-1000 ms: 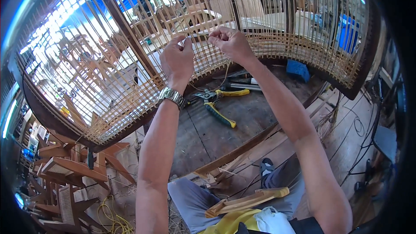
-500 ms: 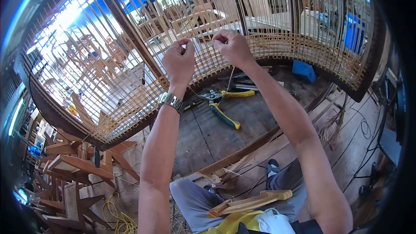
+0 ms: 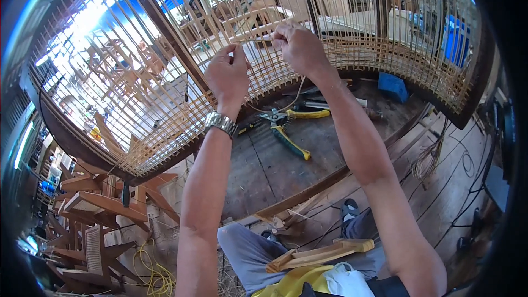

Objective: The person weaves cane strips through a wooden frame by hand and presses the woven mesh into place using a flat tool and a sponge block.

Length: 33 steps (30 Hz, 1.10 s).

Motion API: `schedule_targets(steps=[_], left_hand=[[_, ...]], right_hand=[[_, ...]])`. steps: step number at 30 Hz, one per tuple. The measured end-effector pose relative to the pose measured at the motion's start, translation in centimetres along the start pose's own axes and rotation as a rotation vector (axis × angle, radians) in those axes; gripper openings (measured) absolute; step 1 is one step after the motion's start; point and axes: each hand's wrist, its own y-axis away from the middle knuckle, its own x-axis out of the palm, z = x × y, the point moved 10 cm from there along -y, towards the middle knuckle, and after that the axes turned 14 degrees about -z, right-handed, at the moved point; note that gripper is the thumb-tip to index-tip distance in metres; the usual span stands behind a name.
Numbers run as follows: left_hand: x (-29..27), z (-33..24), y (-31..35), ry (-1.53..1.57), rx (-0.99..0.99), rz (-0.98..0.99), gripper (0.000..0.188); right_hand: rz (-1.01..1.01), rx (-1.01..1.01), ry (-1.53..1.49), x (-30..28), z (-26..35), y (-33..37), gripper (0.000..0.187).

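A large curved frame (image 3: 175,43) of dark wood stands before me, strung with upright cane strands and woven crosswise along its lower edge. My left hand (image 3: 228,74), with a metal watch (image 3: 221,124) on the wrist, is closed in a pinch against the strands; what lies in its fingertips is hidden. To the right and slightly higher, my right hand (image 3: 302,50) pinches a thin cane strand (image 3: 257,40) that stretches leftward across the uprights. Below the hands, a loose cane length (image 3: 300,92) loops down toward the bench.
Yellow-and-green handled pruning shears (image 3: 286,126) lie on the dark work surface (image 3: 236,176), near a blue block (image 3: 392,87). A curved wooden piece (image 3: 324,256) rests across my lap. Wooden chair parts (image 3: 104,209) and yellow cord (image 3: 154,267) are at lower left.
My right hand has drawn a little up and away from the left, and the cane strand between them shows more clearly. The whole view has shifted slightly.
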Motion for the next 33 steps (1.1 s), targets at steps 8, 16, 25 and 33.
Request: schedule_targets(steps=[8,16,25,33], left_hand=[[0.2,0.2,0.1,0.121,-0.003,0.014,0.031],[-0.9,-0.4,0.2,-0.092,0.111,-0.037,0.034],[-1.3,-0.2,-0.2,-0.156,0.124,-0.007,0.032],[-1.3,1.7,-0.3,0.040,0.013,-0.007,0.031]], right_hand=[[0.115,0.023,-0.055,0.4,-1.2,0.5,0.012],[-0.216,-0.137,0.004,-0.3,1.9,1.7,0.013],[-0.197,-0.136,0.015,-0.1,2.4,2.0,0.026],[-0.268,-0.162,0.010,-0.3,1.7,1.9,0.015]])
